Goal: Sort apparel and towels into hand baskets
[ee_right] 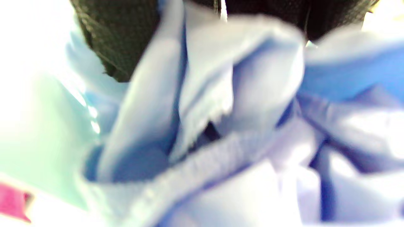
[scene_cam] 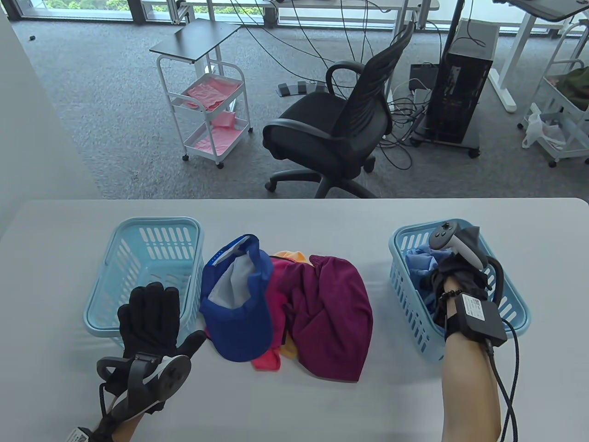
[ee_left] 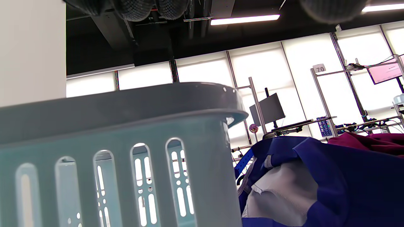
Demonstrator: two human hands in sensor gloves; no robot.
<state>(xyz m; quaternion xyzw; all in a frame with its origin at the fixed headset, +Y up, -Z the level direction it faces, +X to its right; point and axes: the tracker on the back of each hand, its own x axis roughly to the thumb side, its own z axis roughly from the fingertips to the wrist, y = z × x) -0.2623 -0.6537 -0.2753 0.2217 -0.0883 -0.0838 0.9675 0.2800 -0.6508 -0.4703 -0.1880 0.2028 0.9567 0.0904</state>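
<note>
The left hand – fingers spread wide, holding nothing – hovers just left of the blue cap, nearer than the right hand, whose grip I cannot tell.

Behind the white bench a black office chair stands on grey carpet between a white cart with pink cloths and a black computer tower, with cables lying nearby.
</note>
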